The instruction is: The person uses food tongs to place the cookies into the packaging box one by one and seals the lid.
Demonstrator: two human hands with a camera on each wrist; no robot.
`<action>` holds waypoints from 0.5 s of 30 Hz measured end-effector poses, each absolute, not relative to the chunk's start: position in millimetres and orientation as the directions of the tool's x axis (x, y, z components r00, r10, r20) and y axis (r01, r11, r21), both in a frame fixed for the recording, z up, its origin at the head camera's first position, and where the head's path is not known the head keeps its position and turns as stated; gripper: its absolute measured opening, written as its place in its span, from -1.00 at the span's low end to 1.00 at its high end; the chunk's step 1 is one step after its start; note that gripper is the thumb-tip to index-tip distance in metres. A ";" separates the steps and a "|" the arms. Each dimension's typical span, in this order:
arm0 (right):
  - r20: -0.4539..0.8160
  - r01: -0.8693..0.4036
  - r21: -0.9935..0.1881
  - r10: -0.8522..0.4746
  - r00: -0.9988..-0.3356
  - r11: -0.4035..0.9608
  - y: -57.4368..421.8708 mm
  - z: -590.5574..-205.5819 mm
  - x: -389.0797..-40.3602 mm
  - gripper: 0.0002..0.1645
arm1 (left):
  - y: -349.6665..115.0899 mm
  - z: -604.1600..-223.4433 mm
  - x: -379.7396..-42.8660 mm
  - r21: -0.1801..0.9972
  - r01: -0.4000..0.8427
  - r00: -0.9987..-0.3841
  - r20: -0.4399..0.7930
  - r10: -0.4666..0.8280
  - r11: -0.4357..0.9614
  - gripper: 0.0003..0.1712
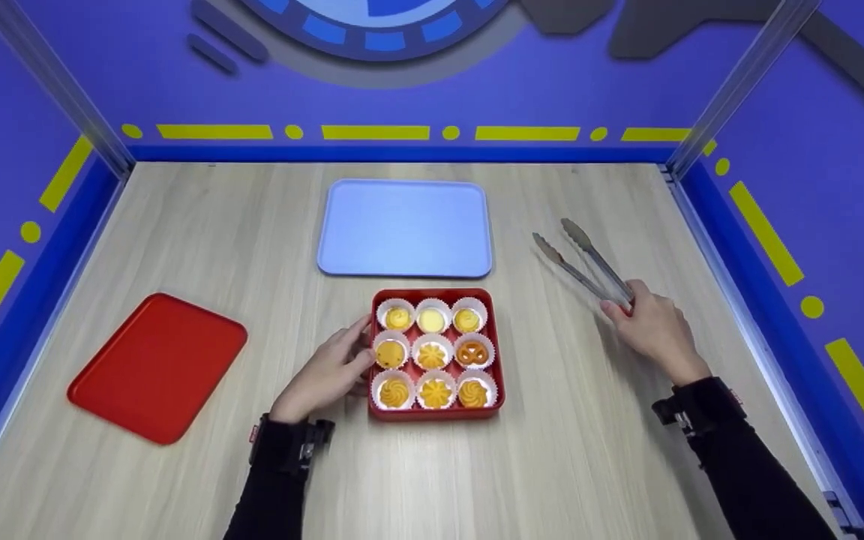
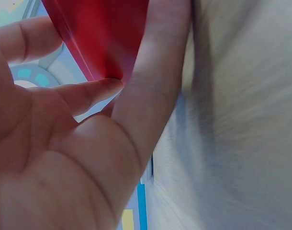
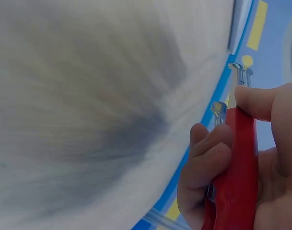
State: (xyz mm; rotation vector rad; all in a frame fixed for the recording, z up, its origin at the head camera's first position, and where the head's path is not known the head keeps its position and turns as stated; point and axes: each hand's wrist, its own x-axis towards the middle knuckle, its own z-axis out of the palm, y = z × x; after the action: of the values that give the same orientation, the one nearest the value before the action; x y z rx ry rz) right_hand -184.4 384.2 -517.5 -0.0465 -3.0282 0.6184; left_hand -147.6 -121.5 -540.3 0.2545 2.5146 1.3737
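Observation:
A square red box [image 1: 437, 415] holds cookies in white paper cups, among them a pretzel-shaped cookie [image 1: 472, 352] and swirled ones. At its left side, my left hand [image 1: 331, 371] grips the wall, thumb near the rim. In the left wrist view, fingers of that hand [image 2: 88, 129] reach round the red box [image 2: 105, 38], one low beside the table. My right hand [image 1: 655, 330] holds metal tongs [image 1: 589, 262] over the table's right side, their tips spread apart with nothing between. The right wrist view has the fingers curled round the red handle [image 3: 238, 177].
A light blue tray [image 1: 406, 229] lies behind the box. To the left, a red lid-like tray [image 1: 162, 367] rests at an angle on the wooden table [image 1: 567, 465]. Blue panels [image 1: 402, 105] wall in the back and both sides.

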 end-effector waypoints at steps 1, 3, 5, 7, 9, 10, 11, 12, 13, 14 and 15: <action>0.035 0.024 -0.393 0.041 -0.999 0.919 385.8 -520.3 -184.0 -0.26 | -121.5 -540.4 -147.7 0.844 0.027 -0.949 -0.146 0.278 0.536 -0.24; 0.022 0.032 -0.392 0.044 -0.999 0.919 388.1 -524.4 -183.5 -0.23 | -121.6 -540.5 -147.7 0.843 0.028 -0.950 -0.146 0.278 0.537 -0.24; 0.026 0.033 -0.385 0.047 -0.999 0.922 390.2 -527.7 -183.0 -0.23 | -121.9 -540.6 -147.7 0.841 0.032 -0.950 -0.142 0.277 0.540 -0.24; 0.036 0.028 -0.378 0.045 -0.998 0.926 391.9 -530.4 -182.5 -0.22 | -122.2 -540.7 -147.5 0.837 0.044 -0.951 -0.131 0.278 0.545 -0.24; 0.048 0.027 -0.368 0.047 -0.998 0.929 393.1 -532.4 -181.6 -0.24 | -122.5 -540.9 -147.5 0.835 0.050 -0.951 -0.128 0.281 0.548 -0.24; 0.049 0.030 -0.363 0.051 -0.997 0.931 393.9 -533.2 -180.9 -0.24 | -122.5 -540.8 -147.5 0.834 0.055 -0.951 -0.123 0.283 0.550 -0.24; 0.048 0.033 -0.357 0.053 -0.997 0.934 394.6 -533.8 -180.3 -0.23 | -122.5 -540.9 -147.5 0.833 0.063 -0.951 -0.117 0.286 0.550 -0.24; 0.041 0.041 -0.351 0.059 -0.997 0.935 395.4 -534.2 -179.8 -0.22 | -122.6 -540.9 -147.6 0.832 0.060 -0.950 -0.121 0.287 0.551 -0.24; 0.032 0.049 -0.348 0.065 -0.997 0.936 395.7 -534.2 -179.0 -0.21 | -122.6 -541.0 -147.7 0.833 0.058 -0.949 -0.125 0.288 0.551 -0.23; 0.023 0.059 -0.341 0.071 -0.997 0.938 396.2 -534.3 -178.5 -0.19 | -122.6 -540.7 -147.8 0.833 0.055 -0.949 -0.127 0.288 0.550 -0.23; 0.013 0.067 -0.336 0.076 -0.997 0.939 396.6 -534.1 -177.9 -0.18 | -122.4 -540.8 -147.8 0.832 0.056 -0.950 -0.126 0.287 0.552 -0.23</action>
State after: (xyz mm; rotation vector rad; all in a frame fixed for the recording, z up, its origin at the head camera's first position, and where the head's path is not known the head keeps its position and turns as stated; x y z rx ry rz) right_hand -177.9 396.6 -534.1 -0.1131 -3.0682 0.5304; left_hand -147.8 -122.4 -540.8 0.2869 2.5419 1.3490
